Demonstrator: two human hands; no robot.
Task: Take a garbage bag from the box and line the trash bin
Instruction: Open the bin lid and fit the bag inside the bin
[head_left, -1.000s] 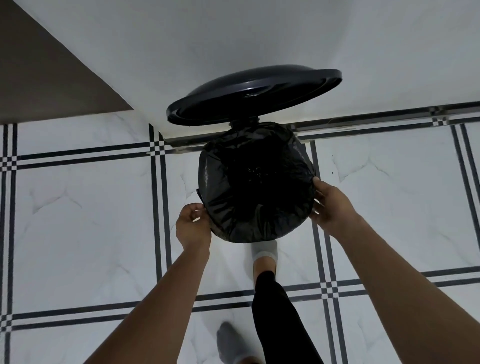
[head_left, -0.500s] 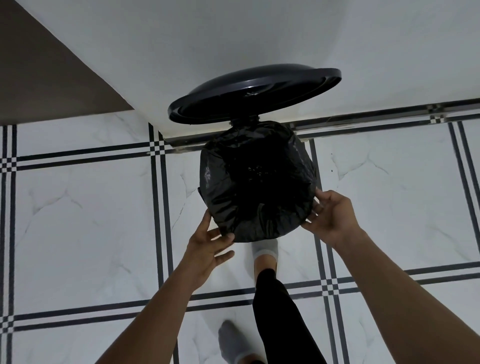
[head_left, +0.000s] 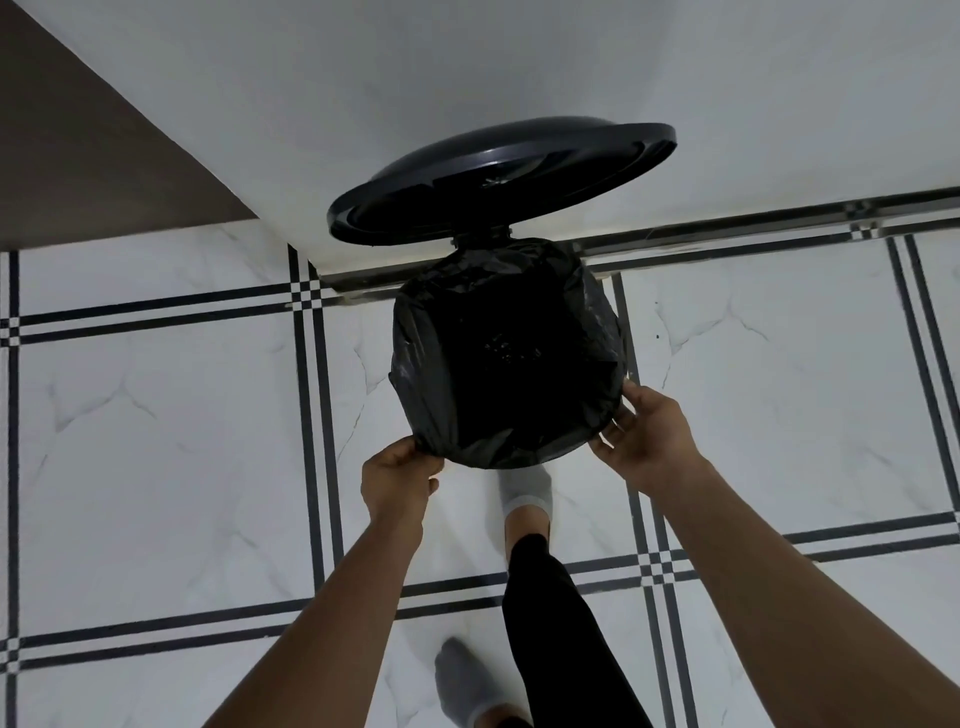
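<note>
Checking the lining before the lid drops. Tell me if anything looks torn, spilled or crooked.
Nothing stands out. The black bag is folded over the bin's rim, with no tear or spill visible. The lid is raised. The left hand and right hand grip the bag's near edge.

Setting: a home interior, seen from above.
Floor: glossy white marble-look tiles (head_left: 156, 441) crossed by black double lines.
Wall: plain white wall (head_left: 519, 62).
Fixture: a pedal trash bin (head_left: 506, 353), lid (head_left: 498, 182) up, against the wall.
Footwear: grey socks (head_left: 527, 486), no shoes.

Two hands (head_left: 397, 480) (head_left: 647, 441), one garbage bag (head_left: 506, 353), one bin lid (head_left: 501, 179), two socked feet (head_left: 525, 491) (head_left: 465, 680).
</note>
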